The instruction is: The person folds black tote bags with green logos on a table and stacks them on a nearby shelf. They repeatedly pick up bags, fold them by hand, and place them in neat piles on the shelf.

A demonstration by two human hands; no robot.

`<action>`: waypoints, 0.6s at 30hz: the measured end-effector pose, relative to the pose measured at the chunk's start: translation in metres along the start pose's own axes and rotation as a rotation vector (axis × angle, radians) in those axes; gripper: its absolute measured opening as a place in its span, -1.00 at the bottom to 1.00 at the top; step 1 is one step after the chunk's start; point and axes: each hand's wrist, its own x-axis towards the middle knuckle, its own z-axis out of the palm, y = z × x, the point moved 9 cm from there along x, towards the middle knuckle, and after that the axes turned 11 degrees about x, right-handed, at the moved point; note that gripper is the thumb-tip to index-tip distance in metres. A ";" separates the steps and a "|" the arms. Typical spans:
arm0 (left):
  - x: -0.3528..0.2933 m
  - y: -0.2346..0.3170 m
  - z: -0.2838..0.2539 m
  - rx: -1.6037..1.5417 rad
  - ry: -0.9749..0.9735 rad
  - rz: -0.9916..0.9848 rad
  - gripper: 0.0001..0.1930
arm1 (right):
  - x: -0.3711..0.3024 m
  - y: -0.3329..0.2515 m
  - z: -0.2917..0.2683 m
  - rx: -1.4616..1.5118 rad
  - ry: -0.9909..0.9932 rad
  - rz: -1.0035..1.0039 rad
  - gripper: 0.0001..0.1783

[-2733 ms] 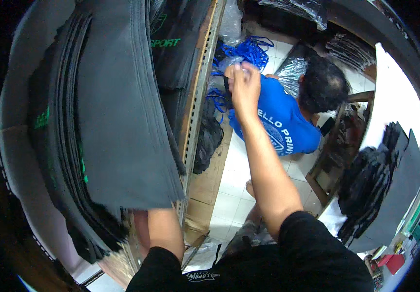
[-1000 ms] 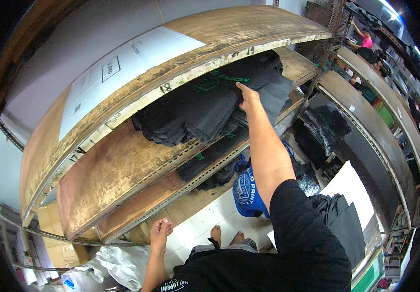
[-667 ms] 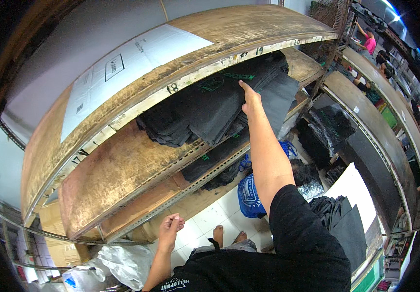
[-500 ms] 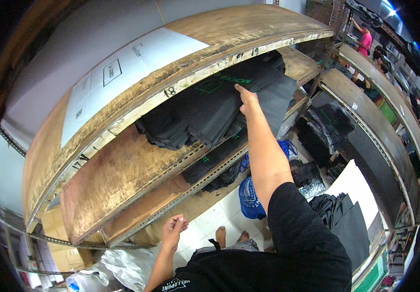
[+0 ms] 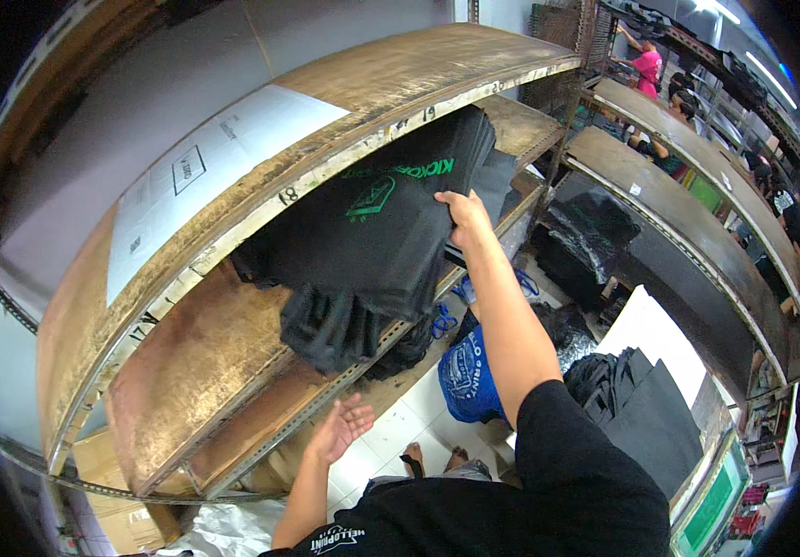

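Note:
A stack of black fabric pieces with green print (image 5: 363,213) lies on the middle shelf (image 5: 196,357), its near end hanging over the front edge. My right hand (image 5: 463,215) reaches over and grips the stack at its right side, thumb on top and fingers underneath. More dark pieces (image 5: 493,176) sit just behind and to the right of that hand. My left hand (image 5: 342,429) is held in the air below the shelf's front edge, palm up with fingers spread, holding nothing.
Above the stack runs a wooden top shelf (image 5: 391,74) with a white printed sheet (image 5: 214,167). A blue drawstring bag (image 5: 470,381) is beside my right forearm. Black sheets (image 5: 646,408) are piled at the right. Several people, one in pink (image 5: 646,70), are far right.
My right hand has drawn the stack forward and down, so more of the green print shows and the near end droops lower. My left hand has opened, lifting slightly.

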 end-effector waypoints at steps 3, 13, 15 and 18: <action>0.043 -0.025 -0.055 -0.066 -0.016 0.011 -0.43 | -0.049 -0.028 -0.019 -0.095 -0.105 0.041 -0.50; 0.045 -0.026 0.033 0.226 -0.192 -0.070 0.07 | -0.235 -0.165 -0.082 -0.527 0.045 -0.109 -0.38; 0.054 -0.027 0.088 0.283 -0.376 -0.007 0.08 | -0.257 -0.186 -0.101 -0.578 0.114 -0.132 -0.37; 0.071 -0.027 0.165 0.370 -0.579 0.172 0.07 | -0.287 -0.200 -0.109 -0.548 0.082 -0.192 -0.45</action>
